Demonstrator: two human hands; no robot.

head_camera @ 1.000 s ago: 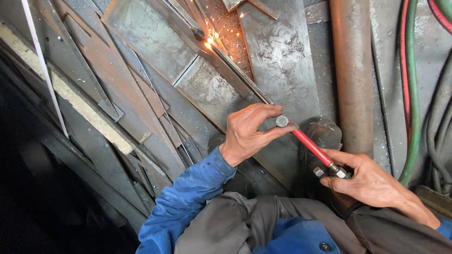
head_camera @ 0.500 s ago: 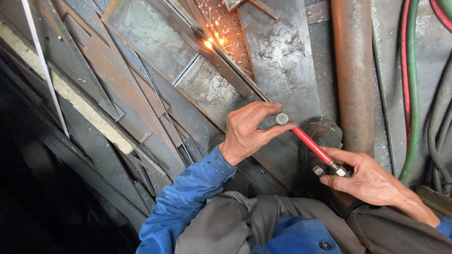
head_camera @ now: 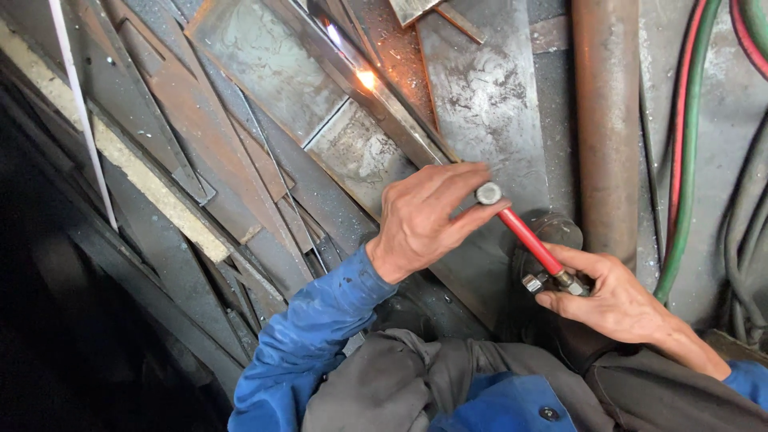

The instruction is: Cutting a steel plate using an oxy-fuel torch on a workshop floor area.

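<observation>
Cutting torch [head_camera: 524,238], red-handled, lay slanted across the steel plates [head_camera: 488,104], its flame [head_camera: 366,78] burning at a seam far from the body. Left hand [head_camera: 428,220] had its grip closed round the tube near a knob, steadying it; right hand [head_camera: 616,296] pinched the rear valves. Rusty pipe [head_camera: 606,120] and hoses [head_camera: 680,176] crowded the right; scrap strips [head_camera: 200,160] lay left.

Torch [head_camera: 528,240] tube partly hidden under left hand [head_camera: 428,216].

Rusty pipe [head_camera: 606,120] upright at right, green hose [head_camera: 690,160] & red hose [head_camera: 678,152] beside it.
</observation>
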